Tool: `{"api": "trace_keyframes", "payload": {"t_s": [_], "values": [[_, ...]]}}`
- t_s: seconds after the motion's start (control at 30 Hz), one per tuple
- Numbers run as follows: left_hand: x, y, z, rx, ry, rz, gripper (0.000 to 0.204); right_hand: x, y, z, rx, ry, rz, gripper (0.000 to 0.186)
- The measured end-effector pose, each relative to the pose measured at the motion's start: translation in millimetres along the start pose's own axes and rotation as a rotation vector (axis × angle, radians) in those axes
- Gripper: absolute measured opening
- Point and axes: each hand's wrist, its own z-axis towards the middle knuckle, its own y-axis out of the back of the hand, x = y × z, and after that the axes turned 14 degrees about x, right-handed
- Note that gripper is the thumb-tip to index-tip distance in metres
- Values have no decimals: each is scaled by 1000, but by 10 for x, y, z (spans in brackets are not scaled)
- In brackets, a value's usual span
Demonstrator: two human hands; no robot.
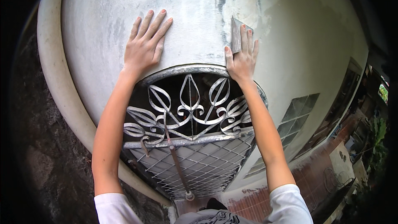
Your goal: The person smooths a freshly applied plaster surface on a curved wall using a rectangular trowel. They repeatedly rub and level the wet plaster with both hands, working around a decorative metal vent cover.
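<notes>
My left hand (144,43) lies flat on the white wall (195,29), fingers stretched out and a little apart, holding nothing. To the right, my right hand (243,58) presses a thin grey rectangular sheet (236,35), which looks like folded sandpaper, against the same wall. Its fingers lie over the sheet's right part, and the thumb is below its left edge. Pale dust coats the fingers of both hands. Grey streaks and worn patches mark the wall's surface. Both hands are above the arched top of a metal gate.
Between my forearms stands the gate, with silver scrollwork (190,110) above and a diamond lattice (195,164) below. A rounded pale wall edge (52,49) curves down the left. Rough dark ground (41,157) lies beyond it. Glass panes (297,114) and reddish tiles (265,201) are at right.
</notes>
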Motion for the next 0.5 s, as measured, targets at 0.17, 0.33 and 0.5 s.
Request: {"api": "trace_keyframes", "payload": {"t_s": [0.17,0.33,0.5], "values": [[25,-29,-287,40,3,-25,59,-32,-4,-79,-21,15,38,63],[339,54,-647,142,3,22,55,-49,-15,-105,-8,-6,94,62],[599,48,-908,82,67,34,51,-66,-9,-126,-18,10,104,60]]}}
